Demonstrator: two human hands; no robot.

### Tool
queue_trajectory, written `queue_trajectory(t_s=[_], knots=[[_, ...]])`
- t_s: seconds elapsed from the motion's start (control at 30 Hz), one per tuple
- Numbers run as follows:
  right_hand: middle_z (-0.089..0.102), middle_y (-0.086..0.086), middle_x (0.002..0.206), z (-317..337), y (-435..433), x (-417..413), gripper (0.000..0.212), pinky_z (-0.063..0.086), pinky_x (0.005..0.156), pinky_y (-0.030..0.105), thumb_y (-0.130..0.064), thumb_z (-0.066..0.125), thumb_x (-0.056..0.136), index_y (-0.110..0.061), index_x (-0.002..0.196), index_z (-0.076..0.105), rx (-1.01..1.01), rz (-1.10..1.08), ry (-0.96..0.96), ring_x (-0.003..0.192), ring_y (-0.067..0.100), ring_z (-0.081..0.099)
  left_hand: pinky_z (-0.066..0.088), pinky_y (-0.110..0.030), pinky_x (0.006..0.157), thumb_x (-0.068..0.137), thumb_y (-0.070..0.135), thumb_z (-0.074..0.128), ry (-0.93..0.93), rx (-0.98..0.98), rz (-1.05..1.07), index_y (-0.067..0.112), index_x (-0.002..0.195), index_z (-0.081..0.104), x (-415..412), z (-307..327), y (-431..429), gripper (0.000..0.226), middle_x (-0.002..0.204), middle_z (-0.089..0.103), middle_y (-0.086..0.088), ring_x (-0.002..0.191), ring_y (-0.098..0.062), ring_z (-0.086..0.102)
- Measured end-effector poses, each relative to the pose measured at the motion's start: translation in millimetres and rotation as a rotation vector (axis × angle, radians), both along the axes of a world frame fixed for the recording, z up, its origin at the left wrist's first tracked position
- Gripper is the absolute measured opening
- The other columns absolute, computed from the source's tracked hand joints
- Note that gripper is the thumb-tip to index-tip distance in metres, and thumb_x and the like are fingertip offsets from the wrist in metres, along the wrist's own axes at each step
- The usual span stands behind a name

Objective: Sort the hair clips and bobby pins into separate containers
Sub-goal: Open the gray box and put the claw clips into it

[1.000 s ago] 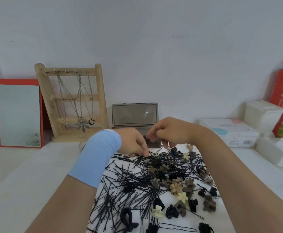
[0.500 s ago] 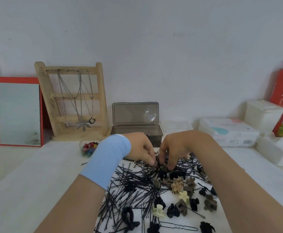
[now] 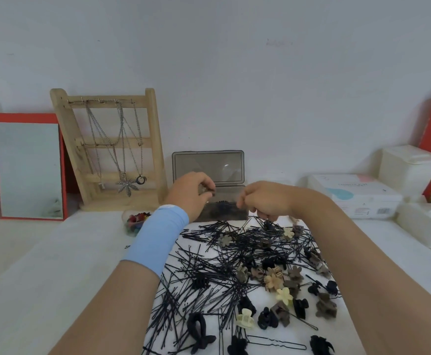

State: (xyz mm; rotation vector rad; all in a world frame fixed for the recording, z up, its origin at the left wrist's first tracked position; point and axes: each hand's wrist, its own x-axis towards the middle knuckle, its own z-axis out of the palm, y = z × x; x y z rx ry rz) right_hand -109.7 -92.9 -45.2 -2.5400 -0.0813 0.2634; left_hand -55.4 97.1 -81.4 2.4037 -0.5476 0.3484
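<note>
Smoky box (image 3: pixel 224 215) behind left hand (image 3: pixel 191 196) | fingers (image 3: pixel 208 184) pinch brown clip (image 3: pixel 204 190) | right hand (image 3: pixel 265 201) curled, grip unclear | wooden rack (image 3: pixel 155 139) left

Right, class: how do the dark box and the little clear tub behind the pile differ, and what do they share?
The dark box is rectangular and smoky-tinted; the clear tub is smaller, rounded and see-through. The box has a lid standing open; no lid shows on the tub. The box holds black pieces, the tub brightly coloured ones. Both hold small items.
</note>
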Motion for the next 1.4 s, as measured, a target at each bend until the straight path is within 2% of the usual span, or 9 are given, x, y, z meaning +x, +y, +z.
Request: queue_trajectory(t_s=[0.17, 0.27, 0.33, 0.53, 0.7, 0.8, 1.07, 1.17, 1.4], knots=[[0.060, -0.008, 0.084, -10.5, -3.2, 15.3, 0.039, 0.037, 0.057, 0.009, 0.002, 0.048, 0.091, -0.012, 0.124, 0.062, 0.097, -0.074, -0.369, 0.074, 0.007, 0.053, 0.039, -0.032, 0.109, 0.090, 0.009, 0.066, 0.073, 0.102, -0.066, 0.033, 0.133, 0.055, 1.4, -0.3, 1.8, 0.050, 0.138, 0.055, 0.009, 0.125, -0.012, 0.052], [0.062, -0.002, 0.117, -20.6, -3.7, 20.2, 0.062, 0.044, 0.065, 0.013, -0.001, 0.058, 0.091, -0.016, 0.149, 0.041, 0.135, -0.087, -0.430, 0.070, 0.005, 0.058, 0.043, -0.031, 0.105, 0.090, 0.007, 0.066, 0.007, 0.097, -0.085, 0.031, 0.123, 0.062, -3.5, 7.4, -0.4, 0.042, 0.128, 0.058, 0.008, 0.116, -0.012, 0.056], [0.055, -0.003, 0.127, -18.6, -5.5, 19.9, 0.065, 0.049, 0.053, 0.014, 0.000, 0.059, 0.092, -0.020, 0.150, 0.038, 0.237, -0.123, -0.453, 0.056, 0.005, 0.063, 0.048, -0.028, 0.095, 0.089, 0.010, 0.068, 0.029, 0.103, -0.133, 0.031, 0.105, 0.069, -10.1, 16.5, -4.1, 0.026, 0.109, 0.064, 0.012, 0.097, -0.008, 0.060], [0.073, -0.002, 0.080, 0.0, -25.7, 9.4, 0.019, 0.047, 0.043, 0.017, -0.002, 0.064, 0.087, -0.019, 0.088, 0.073, -0.081, -0.088, -0.330, 0.065, 0.014, 0.073, 0.051, -0.026, 0.086, 0.076, 0.036, 0.080, 0.292, 0.486, -0.269, 0.034, 0.101, 0.076, -30.5, 25.3, -20.7, 0.026, 0.095, 0.069, 0.021, 0.092, -0.004, 0.064], [0.071, -0.012, 0.090, -7.0, -28.8, 3.2, 0.030, 0.058, 0.068, 0.029, -0.009, 0.073, 0.079, -0.032, 0.099, 0.075, -0.332, -0.004, -0.072, 0.083, 0.010, 0.070, 0.049, -0.027, 0.081, 0.078, 0.036, 0.081, 0.319, 0.650, -0.239, 0.034, 0.101, 0.077, -31.6, 12.8, -29.1, 0.023, 0.089, 0.064, 0.020, 0.089, -0.008, 0.061], [0.067, -0.013, 0.099, -20.3, -29.0, 6.5, 0.041, 0.055, 0.090, 0.037, -0.013, 0.077, 0.073, -0.036, 0.106, 0.074, -0.438, 0.000, -0.059, 0.097, 0.014, 0.065, 0.054, -0.029, 0.083, 0.082, 0.033, 0.076, 0.302, 0.572, -0.230, 0.032, 0.097, 0.076, -31.1, 12.9, -30.0, 0.014, 0.082, 0.067, 0.020, 0.078, -0.004, 0.067], [0.073, -0.007, 0.064, -3.3, -31.0, 4.5, 0.015, 0.049, 0.070, 0.021, -0.013, 0.066, 0.085, -0.020, 0.091, 0.078, -0.157, -0.017, -0.174, 0.060, -0.002, 0.066, 0.043, -0.017, 0.087, 0.089, 0.004, 0.063, -0.105, 0.006, -0.093, 0.026, 0.099, 0.071, -15.5, 19.1, -19.3, 0.025, 0.102, 0.065, 0.011, 0.092, -0.005, 0.059], [0.072, -0.005, 0.071, -6.4, -21.4, 10.3, 0.016, 0.043, 0.062, 0.017, -0.011, 0.065, 0.085, -0.021, 0.092, 0.075, -0.005, -0.060, -0.329, 0.067, 0.003, 0.063, 0.043, -0.019, 0.088, 0.091, 0.006, 0.064, -0.124, -0.070, 0.020, 0.022, 0.100, 0.073, -6.1, 10.8, -10.2, 0.020, 0.101, 0.065, 0.010, 0.090, -0.005, 0.057], [0.069, -0.006, 0.113, -22.6, -12.2, 19.8, 0.042, 0.050, 0.087, 0.025, -0.010, 0.067, 0.087, -0.020, 0.128, 0.065, 0.214, -0.141, -0.499, 0.079, 0.005, 0.062, 0.043, -0.028, 0.104, 0.094, 0.009, 0.060, -0.028, 0.028, 0.026, 0.025, 0.125, 0.066, 0.2, -5.8, -2.0, 0.035, 0.127, 0.065, 0.005, 0.112, -0.012, 0.061]])
